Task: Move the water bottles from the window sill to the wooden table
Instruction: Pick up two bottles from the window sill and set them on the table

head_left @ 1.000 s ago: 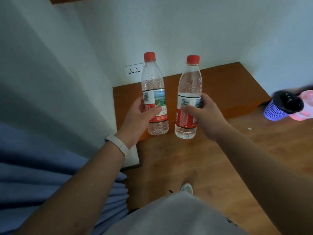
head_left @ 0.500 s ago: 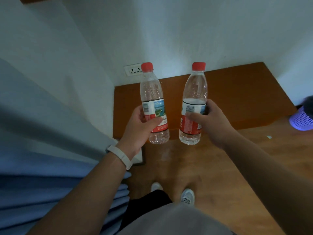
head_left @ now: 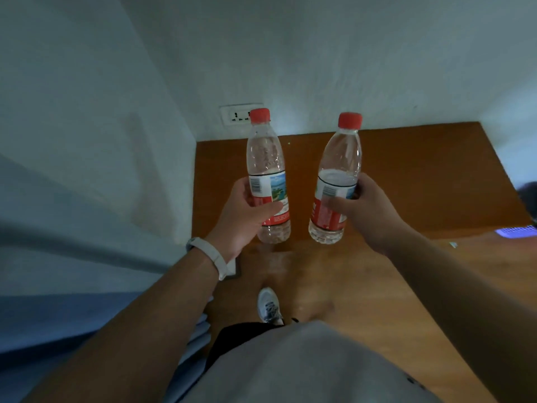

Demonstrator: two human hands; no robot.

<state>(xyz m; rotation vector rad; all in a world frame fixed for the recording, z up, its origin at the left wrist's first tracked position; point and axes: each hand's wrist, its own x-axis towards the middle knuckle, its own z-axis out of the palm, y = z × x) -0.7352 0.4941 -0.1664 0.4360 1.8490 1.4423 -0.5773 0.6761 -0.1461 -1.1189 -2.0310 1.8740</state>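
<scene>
Red-capped water bottles are being carried upright, one per hand, so both travel in a single trip. Left hand [head_left: 247, 210] is wrapping the label of the left bottle [head_left: 268, 175]; right hand [head_left: 363, 207] is curling round the right bottle [head_left: 337, 184]. Both are hanging just above the near edge of the wooden table [head_left: 421, 175], probably ready for setting down.

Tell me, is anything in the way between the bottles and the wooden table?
Nothing visible. The left hand holds one bottle, the right hand the other bottle, both above the bare wooden table.
</scene>
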